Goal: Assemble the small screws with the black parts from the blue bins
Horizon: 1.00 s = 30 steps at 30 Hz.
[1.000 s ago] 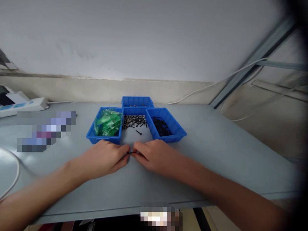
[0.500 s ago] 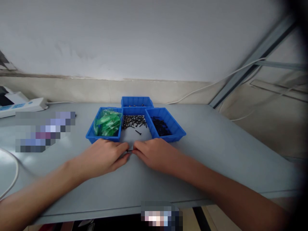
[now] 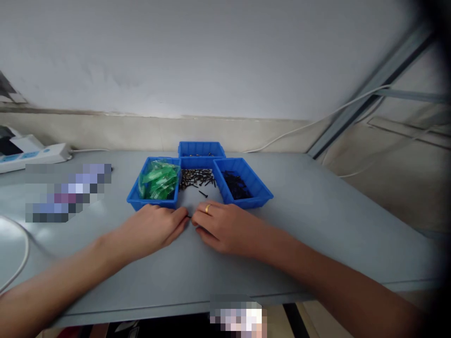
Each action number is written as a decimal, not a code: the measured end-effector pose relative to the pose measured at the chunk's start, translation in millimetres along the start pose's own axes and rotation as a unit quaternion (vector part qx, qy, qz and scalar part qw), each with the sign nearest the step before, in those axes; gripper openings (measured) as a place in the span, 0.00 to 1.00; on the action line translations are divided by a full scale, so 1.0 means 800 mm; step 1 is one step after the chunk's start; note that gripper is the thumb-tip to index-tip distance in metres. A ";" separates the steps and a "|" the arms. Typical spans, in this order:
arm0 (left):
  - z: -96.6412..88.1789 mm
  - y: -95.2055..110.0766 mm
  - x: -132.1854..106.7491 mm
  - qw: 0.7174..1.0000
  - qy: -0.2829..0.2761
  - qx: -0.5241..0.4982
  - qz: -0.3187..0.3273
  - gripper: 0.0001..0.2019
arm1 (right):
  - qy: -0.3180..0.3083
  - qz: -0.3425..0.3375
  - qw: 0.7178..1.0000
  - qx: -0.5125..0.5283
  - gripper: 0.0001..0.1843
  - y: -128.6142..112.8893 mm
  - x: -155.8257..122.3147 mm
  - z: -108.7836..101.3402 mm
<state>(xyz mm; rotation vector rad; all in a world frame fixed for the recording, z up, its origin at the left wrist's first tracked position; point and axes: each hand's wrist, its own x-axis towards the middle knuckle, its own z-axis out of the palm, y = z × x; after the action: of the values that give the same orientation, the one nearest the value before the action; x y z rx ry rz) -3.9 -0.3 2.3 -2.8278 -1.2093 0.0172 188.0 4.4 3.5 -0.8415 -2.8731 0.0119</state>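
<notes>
Screw [image 3: 189, 217], a tiny dark speck, sits low over the table [image 3: 317, 225] at the near middle, right where the two sets of fingertips meet. The left hand [image 3: 155, 227] comes in from the left with its fingers curled and their tips at the screw. The right hand [image 3: 225, 225], with a ring [image 3: 207, 208] on one finger, comes in from the right, thumb and forefinger drawn in to the same spot. So the hands are together, tip to tip, but the piece is too small to tell which one actually has it clamped.

My read for doing this well: keep both wrists resting on the table, work with the fingertips only, and stay low, so that a slip drops the screw just beside the hands and not off the near edge.

Just beyond lies one loose screw [image 3: 202, 193], and farther back the pile [image 3: 196, 177]. Left of the pile is a blue tray [image 3: 151, 204] holding green bags [image 3: 157, 180]. To the right is a second tray [image 3: 262, 195] of dark parts, and behind is the far tray [image 3: 200, 149]. A power strip [image 3: 35, 154] lies far left, well apart.
</notes>
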 end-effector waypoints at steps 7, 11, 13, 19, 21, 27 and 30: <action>0.000 0.000 0.000 0.999 -0.016 -0.024 -0.025 0.13 | -0.013 -0.061 0.997 -0.036 0.07 0.007 0.000 -0.002; 0.002 -0.002 -0.001 0.999 -0.007 -0.015 -0.030 0.13 | 0.049 -0.023 0.997 -0.063 0.13 0.023 -0.001 -0.010; 0.004 -0.002 -0.002 1.000 -0.003 -0.010 -0.019 0.13 | 0.083 0.056 0.992 -0.074 0.17 0.035 -0.003 -0.017; 0.004 -0.003 -0.004 1.000 -0.007 -0.027 -0.001 0.11 | 0.078 0.197 0.974 -0.083 0.20 0.074 -0.014 -0.028; 0.003 -0.003 -0.005 0.999 -0.007 -0.032 -0.002 0.11 | 0.070 0.209 0.973 -0.074 0.19 0.084 -0.016 -0.028; 0.004 -0.004 -0.005 1.000 -0.007 -0.025 0.002 0.11 | 0.069 0.237 0.968 -0.038 0.17 0.102 -0.019 -0.028; 0.003 -0.004 -0.005 1.000 -0.002 -0.031 0.006 0.11 | 0.097 0.235 0.965 -0.056 0.19 0.100 -0.018 -0.030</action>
<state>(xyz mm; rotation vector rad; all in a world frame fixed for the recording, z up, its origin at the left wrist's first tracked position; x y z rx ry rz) -8.9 -0.7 -0.1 -2.8886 -1.2150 -0.0133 246.2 63.7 21.1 -1.4388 -2.4485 -0.1717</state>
